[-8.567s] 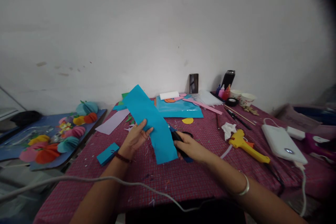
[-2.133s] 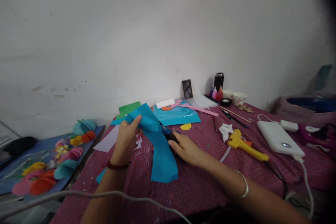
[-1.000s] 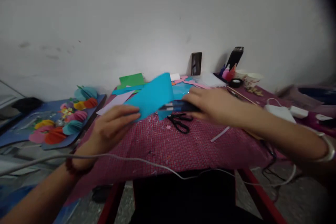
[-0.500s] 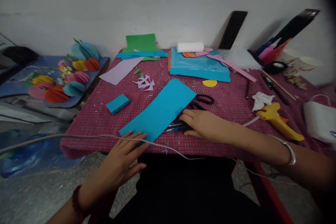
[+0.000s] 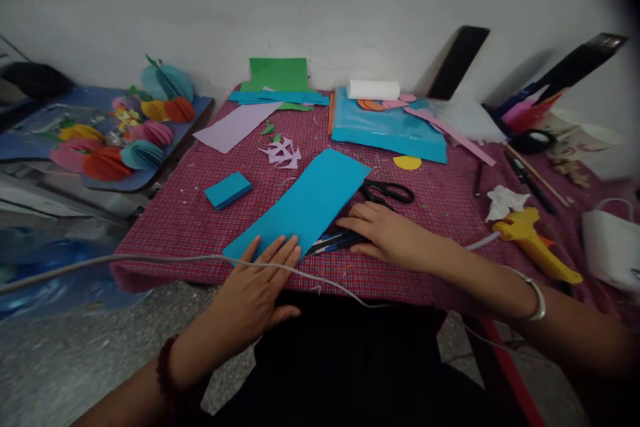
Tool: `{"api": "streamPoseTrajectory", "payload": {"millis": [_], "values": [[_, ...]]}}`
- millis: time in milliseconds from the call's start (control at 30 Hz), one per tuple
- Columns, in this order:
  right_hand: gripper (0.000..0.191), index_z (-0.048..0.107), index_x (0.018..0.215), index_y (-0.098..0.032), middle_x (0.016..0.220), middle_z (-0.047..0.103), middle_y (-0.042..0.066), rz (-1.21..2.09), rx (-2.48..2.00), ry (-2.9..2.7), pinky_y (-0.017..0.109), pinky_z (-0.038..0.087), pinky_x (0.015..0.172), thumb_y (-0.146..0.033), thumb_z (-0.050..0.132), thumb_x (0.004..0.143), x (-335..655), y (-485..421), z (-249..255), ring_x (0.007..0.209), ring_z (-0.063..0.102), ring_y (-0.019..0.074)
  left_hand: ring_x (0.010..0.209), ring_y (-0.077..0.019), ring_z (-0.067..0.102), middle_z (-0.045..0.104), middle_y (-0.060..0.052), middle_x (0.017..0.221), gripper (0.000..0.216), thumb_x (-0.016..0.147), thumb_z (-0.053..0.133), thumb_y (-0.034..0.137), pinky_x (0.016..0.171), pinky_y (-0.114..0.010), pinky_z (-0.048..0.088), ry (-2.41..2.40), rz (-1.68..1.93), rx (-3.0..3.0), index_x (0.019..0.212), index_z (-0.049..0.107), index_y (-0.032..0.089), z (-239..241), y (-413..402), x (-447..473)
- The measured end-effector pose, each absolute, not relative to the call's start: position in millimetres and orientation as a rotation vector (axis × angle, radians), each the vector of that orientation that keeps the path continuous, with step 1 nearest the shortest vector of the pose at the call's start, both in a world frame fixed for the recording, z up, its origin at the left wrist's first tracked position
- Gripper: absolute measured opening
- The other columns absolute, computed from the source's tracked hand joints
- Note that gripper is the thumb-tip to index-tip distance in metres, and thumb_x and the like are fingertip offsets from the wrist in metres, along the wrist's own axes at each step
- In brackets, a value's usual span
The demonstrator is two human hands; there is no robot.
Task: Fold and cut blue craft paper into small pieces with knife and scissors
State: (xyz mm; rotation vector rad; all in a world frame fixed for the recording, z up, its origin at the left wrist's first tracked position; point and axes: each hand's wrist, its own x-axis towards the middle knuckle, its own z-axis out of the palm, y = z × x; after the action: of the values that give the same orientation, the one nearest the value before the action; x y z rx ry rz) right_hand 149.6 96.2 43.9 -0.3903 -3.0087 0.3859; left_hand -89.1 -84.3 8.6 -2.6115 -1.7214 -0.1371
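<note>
A long blue paper strip (image 5: 305, 205) lies flat and slanted on the red checked tablecloth (image 5: 200, 227). My left hand (image 5: 253, 287) rests open, fingers stretched, with its fingertips on the strip's near end at the table's front edge. My right hand (image 5: 387, 235) lies palm down beside the strip's right side, fingers on some pens (image 5: 330, 242) that poke out from under the paper. Black scissors (image 5: 387, 192) lie just beyond the right hand, untouched.
A small folded blue stack (image 5: 228, 189) lies left; lilac scraps (image 5: 283, 152), lilac sheet (image 5: 237, 127), green paper (image 5: 277, 73) and a blue plastic sleeve (image 5: 387, 133) sit farther back. A yellow glue gun (image 5: 535, 243), white tissue (image 5: 505, 200) and white power bank (image 5: 610, 240) lie right. Paper fans (image 5: 125, 140) rest left.
The blue strip, earlier held up and cut with scissors, now lies flat on the table. The scissors were put down. Both hands came down onto the strip and pens; my view tilted downward.
</note>
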Motion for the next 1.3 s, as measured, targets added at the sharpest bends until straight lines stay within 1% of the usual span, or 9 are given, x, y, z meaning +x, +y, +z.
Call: {"api": "streamPoseTrajectory", "payload": {"millis": [100,167,233,300,433,533,833,1133,1300], "values": [[0.032,0.057,0.115,-0.016,0.109,0.059,0.011,0.487,-0.377,-2.971,0.043,0.043,0.093,-0.025,0.062,0.084,150.5,97.9,46.3,0.105,0.053,0.0244,0.141,-0.0292,0.02,0.027,-0.015,0.152,0.087,0.083,0.041,0.066,0.114,-0.052,0.019,-1.746,-0.161,-2.684,0.148,0.019,0.013,14.7,-86.3,-94.6],[0.028,0.059,0.112,-0.018,0.108,0.06,0.01,0.542,-0.343,-2.96,0.042,0.043,0.094,-0.025,0.061,0.085,150.5,99.7,47.8,0.104,0.054,0.0233,0.141,-0.025,0.024,0.03,-0.013,0.151,0.072,0.089,0.04,0.057,0.113,-0.046,0.026,-1.733,-0.214,-2.804,0.146,0.024,0.016,25.1,-80.5,-104.2],[0.029,0.06,0.113,-0.02,0.109,0.06,0.008,0.571,-0.32,-2.943,0.041,0.043,0.094,-0.026,0.061,0.085,150.8,101.4,48.2,0.105,0.054,0.0225,0.139,-0.0193,0.029,0.035,-0.009,0.149,0.05,0.096,0.033,0.04,0.112,-0.04,0.031,-1.765,-0.277,-2.854,0.142,0.034,0.02,32.9,-69.1,-115.4],[0.031,0.06,0.115,-0.022,0.113,0.06,0.008,0.576,-0.311,-2.915,0.041,0.042,0.096,-0.028,0.062,0.085,151.6,102.5,47.3,0.108,0.054,0.0223,0.138,-0.0192,0.031,0.039,-0.009,0.148,0.044,0.098,0.03,0.031,0.112,-0.04,0.03,-1.824,-0.296,-2.767,0.139,0.041,0.019,33.3,-55.4,-124.8],[0.034,0.061,0.117,-0.024,0.116,0.06,0.007,0.538,-0.339,-2.874,0.042,0.043,0.095,-0.031,0.063,0.084,151.9,102.4,43.1,0.109,0.055,0.0234,0.139,-0.0265,0.027,0.032,-0.009,0.151,0.053,0.094,0.039,0.044,0.112,-0.05,0.023,-1.83,-0.089,-2.631,0.142,0.036,0.022,19.5,-37.5,-132.2],[0.035,0.062,0.118,-0.022,0.111,0.061,0.009,0.508,-0.36,-2.88,0.043,0.045,0.092,-0.032,0.063,0.084,148.4,100.1,39.2,0.105,0.056,0.0237,0.141,-0.0263,0.023,0.026,-0.007,0.154,0.057,0.093,0.038,0.048,0.113,-0.049,0.02,-1.801,-0.003,-2.625,0.145,0.03,0.026,13.6,-36.5,-131.4],[0.035,0.06,0.118,-0.021,0.115,0.061,0.01,0.544,-0.275,-2.861,0.045,0.041,0.098,-0.036,0.059,0.087,152.6,93.6,35.9,0.113,0.052,0.0251,0.142,-0.0244,0.02,0.023,-0.006,0.155,0.052,0.096,0.032,0.038,0.113,-0.048,0.019,-1.821,0.008,-2.62,0.146,0.025,0.026,16.5,-39.4,-130.5],[0.033,0.062,0.116,-0.019,0.105,0.06,0.011,0.575,-0.309,-2.843,0.041,0.045,0.088,-0.033,0.061,0.085,139.2,79.7,33.8,0.097,0.055,0.0232,0.141,-0.0231,0.022,0.025,-0.005,0.154,0.052,0.096,0.034,0.038,0.113,-0.044,0.017,-1.842,0.043,-2.594,0.145,0.028,0.026,16.7,-38.8,-128.1],[0.032,0.062,0.115,-0.018,0.105,0.059,0.011,0.597,-0.35,-2.856,0.041,0.045,0.087,-0.032,0.059,0.087,146.6,73.8,34.5,0.098,0.053,0.0239,0.141,-0.0233,0.022,0.024,-0.005,0.154,0.052,0.095,0.036,0.037,0.113,-0.045,0.017,-1.853,0.028,-2.607,0.145,0.028,0.026,19.1,-38.4,-127.1]]}}
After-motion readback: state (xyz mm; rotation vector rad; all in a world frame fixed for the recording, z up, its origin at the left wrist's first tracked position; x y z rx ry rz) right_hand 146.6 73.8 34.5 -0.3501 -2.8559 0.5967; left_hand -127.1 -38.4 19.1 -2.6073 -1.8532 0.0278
